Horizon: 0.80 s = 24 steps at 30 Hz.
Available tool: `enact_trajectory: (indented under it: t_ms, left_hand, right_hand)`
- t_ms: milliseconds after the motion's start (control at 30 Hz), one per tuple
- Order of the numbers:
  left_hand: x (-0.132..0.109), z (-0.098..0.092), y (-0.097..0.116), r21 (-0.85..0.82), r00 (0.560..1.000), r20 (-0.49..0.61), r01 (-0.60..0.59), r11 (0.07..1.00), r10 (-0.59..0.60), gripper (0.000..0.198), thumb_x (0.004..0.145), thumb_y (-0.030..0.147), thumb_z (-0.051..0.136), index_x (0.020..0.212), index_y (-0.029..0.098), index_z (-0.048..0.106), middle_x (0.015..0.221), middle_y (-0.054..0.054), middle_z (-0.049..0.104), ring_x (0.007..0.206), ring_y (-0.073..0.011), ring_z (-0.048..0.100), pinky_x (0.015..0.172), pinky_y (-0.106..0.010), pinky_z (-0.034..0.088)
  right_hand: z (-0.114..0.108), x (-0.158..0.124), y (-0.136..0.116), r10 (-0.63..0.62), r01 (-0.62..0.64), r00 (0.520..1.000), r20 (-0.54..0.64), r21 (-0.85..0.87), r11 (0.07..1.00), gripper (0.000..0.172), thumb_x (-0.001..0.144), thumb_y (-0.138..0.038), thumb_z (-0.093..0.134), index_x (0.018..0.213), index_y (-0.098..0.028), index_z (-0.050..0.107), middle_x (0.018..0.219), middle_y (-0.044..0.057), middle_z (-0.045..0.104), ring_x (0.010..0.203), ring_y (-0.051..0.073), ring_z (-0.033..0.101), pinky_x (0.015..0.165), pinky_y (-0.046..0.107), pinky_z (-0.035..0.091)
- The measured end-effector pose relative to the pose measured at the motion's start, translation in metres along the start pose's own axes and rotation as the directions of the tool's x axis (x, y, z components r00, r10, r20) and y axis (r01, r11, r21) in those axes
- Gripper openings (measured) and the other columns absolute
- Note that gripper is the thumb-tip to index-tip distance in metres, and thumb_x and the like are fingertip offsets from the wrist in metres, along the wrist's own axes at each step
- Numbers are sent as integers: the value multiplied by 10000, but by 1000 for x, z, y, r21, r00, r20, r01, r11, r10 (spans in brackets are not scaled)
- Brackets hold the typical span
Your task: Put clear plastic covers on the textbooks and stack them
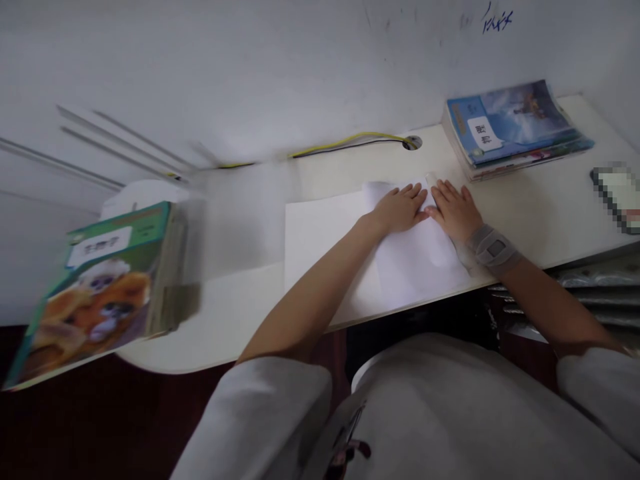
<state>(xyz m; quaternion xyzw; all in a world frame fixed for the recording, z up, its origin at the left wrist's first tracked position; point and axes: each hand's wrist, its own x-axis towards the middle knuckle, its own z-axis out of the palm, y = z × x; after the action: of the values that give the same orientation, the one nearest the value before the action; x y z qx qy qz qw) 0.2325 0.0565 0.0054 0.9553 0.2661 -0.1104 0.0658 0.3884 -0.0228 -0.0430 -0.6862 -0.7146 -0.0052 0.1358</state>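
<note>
My left hand (401, 209) lies palm down on a sheet of white paper (415, 267), near its far edge, with the fingers stretched out. Beside it, my right hand (456, 211) rests flat along the right edge of that paper, and the two thumbs nearly meet. Neither hand grips anything. A grey band (495, 248) wraps my right wrist. Under my left forearm another flat white sheet or board (320, 230) extends to the left. Whether the paper is folded at its far edge I cannot tell, since my hands cover part of it.
A stack of books with a blue cover (515, 123) lies at the back right. A phone (617, 197) is near the right edge. More books, with monkeys on the cover (100, 293), stand at the left. A yellow cable (345, 141) runs along the wall into a round hole (413, 143).
</note>
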Motion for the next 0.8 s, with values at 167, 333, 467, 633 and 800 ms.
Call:
enact_trajectory:
  t_ms: [167, 333, 467, 633, 800]
  left_hand:
    - [6, -2, 5, 29, 999, 36, 35, 999, -36, 632, 987, 421, 211, 1511, 68, 185, 1586, -165, 175, 1459, -281, 178, 1150, -443, 211]
    - [9, 0, 13, 19, 996, -8, 84, 996, -84, 640, 991, 429, 198, 1512, 58, 185, 1588, -152, 178, 1459, -304, 170, 1158, -472, 189]
    - [8, 5, 17, 4, 987, -61, 146, 989, -146, 622, 992, 443, 208, 1507, 95, 234, 1576, -137, 231, 1444, -311, 215, 1155, -483, 197]
    - [0, 1, 32, 24, 972, -115, 209, 978, -205, 653, 998, 421, 249, 1488, -10, 211, 1546, -209, 270, 1418, -302, 281, 1152, -405, 234]
    - [-63, -6, 61, 68, 988, -87, 137, 988, -131, 710, 950, 565, 306, 1463, 75, 343, 1550, -184, 270, 1433, -398, 199, 1124, -652, 151]
  right_hand:
    - [-2, 1, 1, 2, -2, 1000, 17, 31, 1000, 592, 970, -464, 326, 1446, -117, 382, 1508, 187, 368, 1390, 330, 336, 1097, 596, 235]
    - [-1, 7, 10, 90, -84, 995, -32, 148, 985, 588, 980, -444, 273, 1433, -90, 395, 1432, 187, 477, 1356, 284, 402, 1088, 509, 309]
    - [5, 10, 20, 95, -82, 994, -53, 209, 974, 503, 948, -400, 356, 1320, -121, 545, 1376, 166, 543, 1319, 281, 452, 1083, 496, 329]
    - [4, 8, 22, 64, -58, 997, -32, 172, 983, 451, 877, -289, 449, 1269, -115, 590, 1395, 161, 526, 1320, 297, 446, 1093, 506, 316]
    - [-4, 6, 16, 35, -35, 999, 9, 95, 995, 419, 895, -226, 383, 1235, -109, 599, 1397, 165, 520, 1325, 281, 433, 1091, 478, 317]
